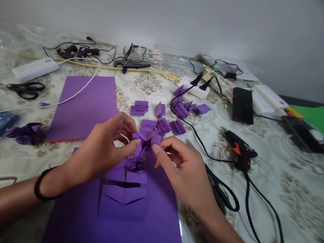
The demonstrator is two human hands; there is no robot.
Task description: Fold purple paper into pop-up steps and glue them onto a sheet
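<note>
Between my two hands is a small folded purple paper piece (146,136). My left hand (112,144) pinches its left side between thumb and fingers. On the opposite side, the thumb and fingers of my right hand (179,163) grip its right edge. Just below it, a larger folded purple paper (122,207) with slits and pleats lies on a purple sheet (74,219). Whether the small piece is joined to this larger fold I cannot tell. Several more folded purple pieces (164,125) lie just beyond my fingers.
A glue gun (240,149) with a black cord lies to the right. Black-handled scissors (222,192) sit beside my right wrist, with another pair of scissors (27,89) at far left. Behind are a purple sheet stack (82,105), a power strip (193,86) and a phone (243,105).
</note>
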